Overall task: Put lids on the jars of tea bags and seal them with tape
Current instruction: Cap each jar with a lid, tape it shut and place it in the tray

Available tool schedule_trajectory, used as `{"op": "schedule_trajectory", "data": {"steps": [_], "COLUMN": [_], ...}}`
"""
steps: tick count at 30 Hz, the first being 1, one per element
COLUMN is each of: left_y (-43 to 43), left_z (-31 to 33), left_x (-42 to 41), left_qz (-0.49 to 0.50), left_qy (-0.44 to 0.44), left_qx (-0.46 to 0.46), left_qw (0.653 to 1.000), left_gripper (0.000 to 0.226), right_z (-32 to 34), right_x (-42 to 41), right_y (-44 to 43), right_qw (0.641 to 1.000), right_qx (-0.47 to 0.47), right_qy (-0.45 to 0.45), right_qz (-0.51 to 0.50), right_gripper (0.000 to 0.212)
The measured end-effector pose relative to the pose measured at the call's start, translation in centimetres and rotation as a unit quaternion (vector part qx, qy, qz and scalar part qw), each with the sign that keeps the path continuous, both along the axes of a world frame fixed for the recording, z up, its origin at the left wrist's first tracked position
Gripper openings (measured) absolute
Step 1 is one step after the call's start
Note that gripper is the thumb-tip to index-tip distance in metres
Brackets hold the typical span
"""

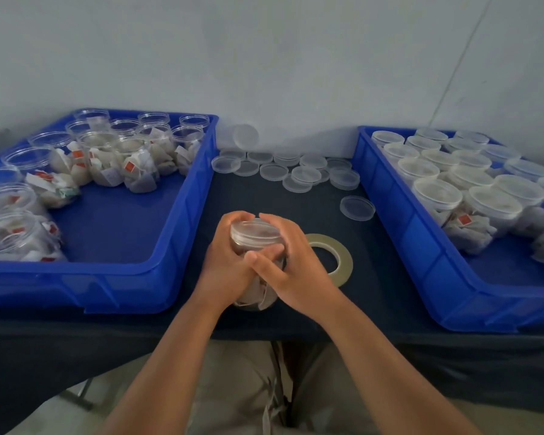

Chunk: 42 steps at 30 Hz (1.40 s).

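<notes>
Over on the far side, the left bin [123, 287], blue plastic, holds a cluster of open jars [98, 146], clear and lidless, packed with pale tea bags [139, 171]. Small orange-red tags [128, 166] show through the plastic, but the print on them is too blurred to read.

Moving in, at the back of the dark-covered table [374, 277], between the two bins, there is a scatter of loose lids [305, 175], clear round discs, some overlapping. One stands on edge against the wall [264, 58] and one lies alone, nearer the right bin.

Centre front, the action: the left hand [226, 262] wraps the jar [258, 296] from its left side, fingers curled round the top edge. This jar has tea bags inside and a clear lid [256, 230] sitting on its mouth. The right hand [296, 271] grips from the other side, fingers curled over the rim and the thumb laid across the front, touching the left hand. The jar is low over the near part of the table; whether its base rests on the cloth I cannot tell.

Just beside the right hand, the tape roll [343, 262] lies flat on the cloth, partly hidden behind that hand. No label shows on it.

Last, the right bin [421, 262], also blue, carries rows of lidded jars [437, 196], with tea bags and an orange tag visible through the nearest ones.
</notes>
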<state>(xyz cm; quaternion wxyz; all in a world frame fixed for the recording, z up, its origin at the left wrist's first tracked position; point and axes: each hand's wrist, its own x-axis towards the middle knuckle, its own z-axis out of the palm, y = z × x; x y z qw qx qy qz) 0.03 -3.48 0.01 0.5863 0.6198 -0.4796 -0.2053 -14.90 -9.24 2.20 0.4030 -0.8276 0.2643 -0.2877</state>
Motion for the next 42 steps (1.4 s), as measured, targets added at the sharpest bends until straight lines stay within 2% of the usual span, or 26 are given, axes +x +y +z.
{"op": "schedule_trajectory", "data": {"steps": [3, 9, 12, 14, 18, 21, 23, 25, 28, 30, 32, 35, 38, 40, 42], "left_y": [-0.3, -0.1, 0.3, 0.5, 0.4, 1.0, 1.6, 2.1, 2.2, 2.4, 2.1, -1.0, -4.9, -7.1, -8.8], "left_z": [0.4, 0.7, 1.0, 0.9, 0.5, -0.2, -1.1, -1.6, -0.8, 0.9, 3.6, 7.1, 10.5, 11.6, 11.9], "left_x": [0.5, 1.0, 1.0, 0.9, 1.1, 1.0, 0.7, 0.0, -0.9, -1.1, -1.9, -4.5, -8.6, -11.2, -13.4], "left_qz": [-0.024, -0.092, -0.116, -0.117, -0.099, -0.109, -0.109, -0.087, -0.064, -0.107, -0.147, -0.129, -0.152, -0.183, -0.208], "left_qy": [0.001, -0.029, -0.059, -0.066, -0.027, -0.003, -0.008, -0.011, -0.039, -0.049, -0.095, -0.215, -0.221, -0.182, -0.172], "left_qx": [0.02, 0.078, 0.093, 0.092, 0.096, 0.108, 0.106, 0.109, 0.135, 0.123, 0.119, 0.039, -0.019, -0.046, -0.033], "left_qw": [1.0, 0.992, 0.987, 0.987, 0.99, 0.988, 0.988, 0.99, 0.988, 0.985, 0.977, 0.967, 0.963, 0.965, 0.962], "left_gripper": [0.08, 0.118, 0.129, 0.125, 0.095, 0.095, 0.093, 0.089, 0.097, 0.093, 0.092, 0.1, 0.104, 0.087, 0.063], "right_z": [0.1, 0.2, 0.0, -0.2, 0.3, 1.1, 1.4, 1.5, 1.9, 3.4, 5.5, 9.2, 12.9, 14.9, 16.1], "right_x": [-0.1, -1.3, -2.1, -2.5, -3.0, -3.7, -4.1, -4.0, -3.5, -4.1, -5.6, -8.9, -12.9, -16.0, -18.9], "right_y": [-0.5, -2.2, -3.1, -3.5, -4.9, -5.9, -5.1, -3.3, -0.9, -0.2, 0.0, -0.6, -2.9, -5.1, -7.4], "right_qw": [1.0, 0.992, 0.999, 0.999, 0.991, 0.985, 0.985, 0.986, 0.993, 0.992, 0.99, 0.984, 0.961, 0.942, 0.921], "right_qx": [0.003, 0.118, 0.046, 0.002, -0.055, -0.036, 0.008, 0.035, -0.004, -0.044, -0.068, -0.112, -0.156, -0.153, -0.135], "right_qy": [-0.02, -0.027, 0.004, 0.025, 0.11, 0.153, 0.137, 0.115, 0.117, 0.111, 0.103, 0.068, 0.052, 0.068, 0.125], "right_qz": [0.022, 0.025, 0.027, 0.03, 0.058, 0.075, 0.106, 0.112, 0.018, -0.038, -0.062, -0.125, -0.223, -0.29, -0.344], "right_gripper": [0.066, 0.068, 0.073, 0.076, 0.076, 0.076, 0.073, 0.081, 0.102, 0.107, 0.11, 0.094, 0.083, 0.088, 0.089]}}
